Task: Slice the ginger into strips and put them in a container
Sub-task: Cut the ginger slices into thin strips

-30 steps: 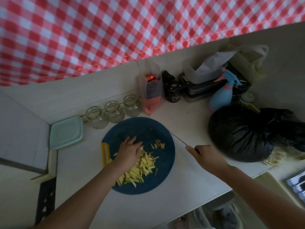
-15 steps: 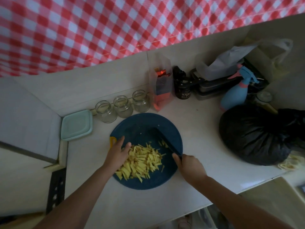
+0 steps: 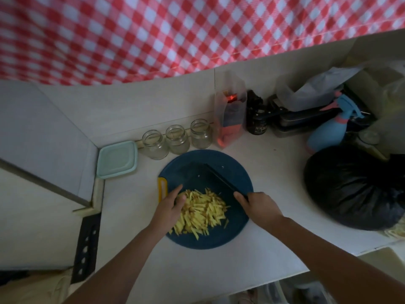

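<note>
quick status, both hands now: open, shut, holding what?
Left hand: open, fingers against the pile of yellow ginger strips.
Right hand: closed round the handle of the black-bladed kitchen knife.

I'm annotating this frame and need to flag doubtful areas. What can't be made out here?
All head view:
- Knife handle: hidden inside the right hand.
- Some ginger strips: covered by the left hand.
- Teal container contents: hidden by its lid.
- Dark jar label: too small and dim.
- Pale heap at right edge: cut off by the frame.
</note>
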Demonstrator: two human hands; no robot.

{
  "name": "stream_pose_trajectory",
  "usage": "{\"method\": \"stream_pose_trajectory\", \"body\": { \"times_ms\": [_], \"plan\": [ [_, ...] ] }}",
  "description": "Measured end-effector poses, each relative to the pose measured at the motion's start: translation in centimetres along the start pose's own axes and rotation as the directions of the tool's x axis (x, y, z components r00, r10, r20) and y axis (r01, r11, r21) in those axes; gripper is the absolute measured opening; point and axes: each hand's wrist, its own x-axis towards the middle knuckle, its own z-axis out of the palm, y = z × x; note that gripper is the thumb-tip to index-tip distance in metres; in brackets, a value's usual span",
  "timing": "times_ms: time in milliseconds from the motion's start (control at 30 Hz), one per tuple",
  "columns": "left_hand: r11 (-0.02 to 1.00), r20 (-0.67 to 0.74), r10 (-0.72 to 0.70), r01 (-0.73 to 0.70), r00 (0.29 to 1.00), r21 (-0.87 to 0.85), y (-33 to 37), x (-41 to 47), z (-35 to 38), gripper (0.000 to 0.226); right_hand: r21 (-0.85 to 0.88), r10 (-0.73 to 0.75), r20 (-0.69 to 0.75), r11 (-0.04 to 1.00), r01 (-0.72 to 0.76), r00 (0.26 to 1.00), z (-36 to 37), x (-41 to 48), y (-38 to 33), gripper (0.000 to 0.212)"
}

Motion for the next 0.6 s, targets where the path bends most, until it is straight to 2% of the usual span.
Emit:
{"method": "stream_pose_trajectory", "body": {
  "times_ms": [133, 333, 467, 533, 600],
  "plan": [
    [0.990, -0.121, -0.010, -0.007, 0.993, -0.137, 0.3, -0.2, -0.8, 0.039, -0.063, -0.022, 0.056, 0.998, 0.026, 0.998, 0.2, 0.5, -0.1, 0.056],
    [0.998, -0.269, -0.049, 0.035, 0.962, -0.059, -1.0, 1.1, -3.1, 0.037, -0.064, -0.140, 0.077, 0.987, 0.145, 0.987, 1.5, -0.1, 1.0, 0.063],
    [0.995, -0.311, -0.066, 0.037, 0.948, -0.097, -1.1, 1.5, -3.7, 0.033, -0.057, -0.139, -0.020, 0.989, 0.138, 0.990, 1.4, 0.0, 2.0, 0.064],
    [0.986, -0.326, -0.098, 0.047, 0.940, -0.162, -1.2, 1.9, -4.0, 0.031, -0.054, -0.092, -0.095, 0.995, 0.087, 0.991, 1.0, 0.6, 2.4, 0.055],
    [0.988, -0.339, -0.098, 0.049, 0.936, -0.149, -1.1, 2.2, -4.4, 0.031, -0.082, -0.035, -0.150, 0.996, 0.022, 0.988, 0.7, 1.3, 2.6, 0.046]
  ]
}}
